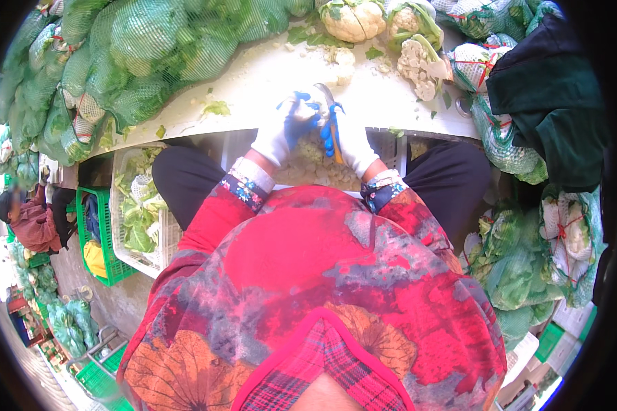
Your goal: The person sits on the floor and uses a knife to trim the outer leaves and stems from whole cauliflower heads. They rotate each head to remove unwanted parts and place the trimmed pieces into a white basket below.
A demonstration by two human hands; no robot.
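My left hand [290, 122], in a white glove with blue-coated fingers, is closed around a small pale piece of cauliflower [305, 110], mostly hidden by the fingers. In the same kind of glove, my right hand [347, 134] grips a knife [336, 145] by its orange-brown handle. Its curved blade [324, 91] points up and away from me, close beside the left fingers. Both hands are over the near edge of a white tabletop [267, 87]. Below them, between my knees, a white plastic crate [239, 146] holds many cut cauliflower florets [313, 167].
Cauliflower heads [354, 23] and a cut cauliflower chunk [422, 69] lie across the table. Green mesh sacks [149, 46] are heaped at left. A dark cloth [550, 108] drapes over sacks at right. Left of my knee stands a crate of leaves [139, 216]; a person [33, 218] sits beyond.
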